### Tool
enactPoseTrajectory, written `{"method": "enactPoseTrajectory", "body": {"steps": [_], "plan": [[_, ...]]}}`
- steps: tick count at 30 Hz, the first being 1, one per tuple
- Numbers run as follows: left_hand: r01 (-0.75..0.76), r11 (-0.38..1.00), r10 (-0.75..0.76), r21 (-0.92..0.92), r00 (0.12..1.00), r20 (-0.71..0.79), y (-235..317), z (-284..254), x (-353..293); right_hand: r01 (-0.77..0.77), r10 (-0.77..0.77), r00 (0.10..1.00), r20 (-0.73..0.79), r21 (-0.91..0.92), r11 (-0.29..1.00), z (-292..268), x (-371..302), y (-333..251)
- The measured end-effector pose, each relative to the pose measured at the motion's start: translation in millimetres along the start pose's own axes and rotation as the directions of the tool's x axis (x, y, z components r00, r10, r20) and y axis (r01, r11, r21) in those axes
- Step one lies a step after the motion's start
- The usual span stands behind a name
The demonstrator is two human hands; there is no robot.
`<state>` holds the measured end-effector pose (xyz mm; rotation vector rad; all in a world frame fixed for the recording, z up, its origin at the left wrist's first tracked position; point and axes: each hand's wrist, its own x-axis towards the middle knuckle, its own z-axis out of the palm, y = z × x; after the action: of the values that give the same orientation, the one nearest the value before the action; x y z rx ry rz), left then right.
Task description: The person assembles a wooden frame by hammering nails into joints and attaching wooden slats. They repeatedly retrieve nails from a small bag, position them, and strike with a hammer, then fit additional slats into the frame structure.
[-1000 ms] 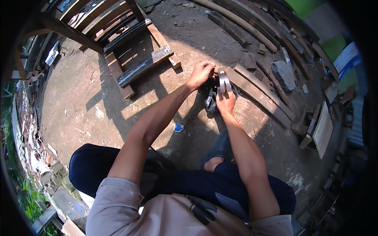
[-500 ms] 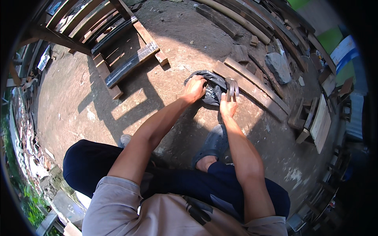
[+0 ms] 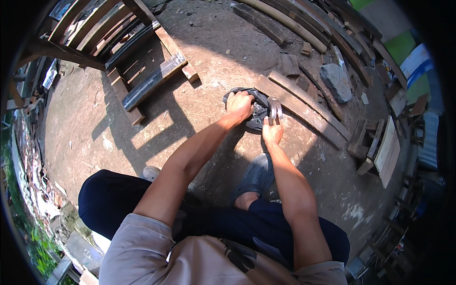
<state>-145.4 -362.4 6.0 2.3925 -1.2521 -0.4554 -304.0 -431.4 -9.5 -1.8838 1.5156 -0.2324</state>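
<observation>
A crumpled black plastic bag [image 3: 258, 111] lies in front of me, gathered between both hands. My left hand [image 3: 240, 104] is closed at the bag's left side, its fingers curled down into the plastic and partly hidden. On the bag's right side is my right hand [image 3: 272, 130], closed, with a greyish curved thing of two shiny side-by-side bands [image 3: 275, 110] standing up at its fingertips. That thing resembles a hammer's claw, but its exact kind is unclear. Its lower part is hidden by the fingers.
Two long planks [image 3: 304, 111] lie just right of the bag. A slatted wooden frame [image 3: 154, 78] stands at the far left. Beyond the planks are a grey stone [image 3: 335, 81] and stacked timber [image 3: 285, 21]. A small wooden stool [image 3: 373, 145] sits at right; my grey clog [image 3: 254, 178] is below.
My left hand has shifted slightly right and pressed further over the bag, its fingers more curled. My right hand and the banded thing have moved slightly left and down.
</observation>
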Motion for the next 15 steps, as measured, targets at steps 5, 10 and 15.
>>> {"method": "enactPoseTrajectory", "body": {"steps": [5, 10, 15], "plan": [[-0.022, 0.999, 0.023, -0.024, 0.999, 0.039, -1.4, -1.7, -1.0, 0.153, -0.154, 0.988, -0.014, -0.036, 0.988, 1.7, -1.5, 5.9], [-0.027, 0.999, 0.029, -0.040, 0.998, 0.053, -1.7, -4.1, -0.8, 0.161, -0.161, 0.987, -0.008, -0.013, 0.987, 4.3, -3.3, 4.3], [0.023, 0.999, -0.009, -0.045, 0.959, 0.282, -3.3, -15.4, 15.3, 0.175, -0.175, 0.984, -0.004, -0.020, 0.984, 1.5, -3.0, 2.0]]}}
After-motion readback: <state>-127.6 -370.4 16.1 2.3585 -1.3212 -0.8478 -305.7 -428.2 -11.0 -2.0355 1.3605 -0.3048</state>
